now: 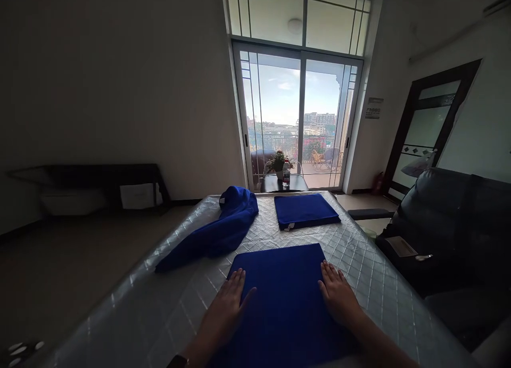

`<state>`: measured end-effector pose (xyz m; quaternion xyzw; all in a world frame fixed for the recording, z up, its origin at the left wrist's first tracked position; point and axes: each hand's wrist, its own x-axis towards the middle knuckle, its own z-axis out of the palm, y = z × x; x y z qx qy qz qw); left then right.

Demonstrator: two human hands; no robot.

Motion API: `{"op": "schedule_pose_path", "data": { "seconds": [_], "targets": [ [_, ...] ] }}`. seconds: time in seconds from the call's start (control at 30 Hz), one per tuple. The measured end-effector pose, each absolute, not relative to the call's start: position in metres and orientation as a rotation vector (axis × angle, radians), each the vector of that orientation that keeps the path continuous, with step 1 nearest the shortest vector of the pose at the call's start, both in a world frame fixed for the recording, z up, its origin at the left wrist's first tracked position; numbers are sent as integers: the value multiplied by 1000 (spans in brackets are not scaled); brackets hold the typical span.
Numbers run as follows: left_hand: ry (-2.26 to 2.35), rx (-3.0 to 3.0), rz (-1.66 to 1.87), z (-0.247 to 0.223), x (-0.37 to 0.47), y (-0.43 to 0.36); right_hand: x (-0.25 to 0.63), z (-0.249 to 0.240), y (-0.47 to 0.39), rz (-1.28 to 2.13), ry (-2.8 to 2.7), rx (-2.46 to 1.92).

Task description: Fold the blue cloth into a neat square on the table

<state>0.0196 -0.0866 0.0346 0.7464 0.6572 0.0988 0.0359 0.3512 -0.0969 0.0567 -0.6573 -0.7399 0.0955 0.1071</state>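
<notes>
A large folded blue cloth (285,304) lies flat on the quilted silver-grey mattress (379,261), close in front of me. On its left edge rests my left hand (228,303), palm down with the fingers stretched and the thumb apart. My right hand (338,293) lies the same way on the cloth's right edge. Farther off sits a smaller folded blue cloth (305,209) with a white tag at its near edge. To its left a crumpled blue cloth (223,224) stretches across the mattress.
Beyond the mattress, a small dark table (275,185) holds a potted plant (278,163) and a bottle (286,173) before the glass sliding door. A black leather sofa (459,235) stands right of the mattress. A dark low frame (104,176) is at the left wall.
</notes>
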Motion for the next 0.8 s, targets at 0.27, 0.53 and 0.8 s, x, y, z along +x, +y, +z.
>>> {"op": "schedule_pose_path", "data": {
  "seconds": [0.27,0.53,0.8],
  "targets": [
    [2016,2304,265,36,20,-88,351,67,-118,273,-2231,-1923],
    [2003,2293,194,46,26,-92,354,60,-129,361,-2132,-1915],
    [1299,2569,343,61,160,-113,358,48,-125,267,-2170,-1882]
  ]
}}
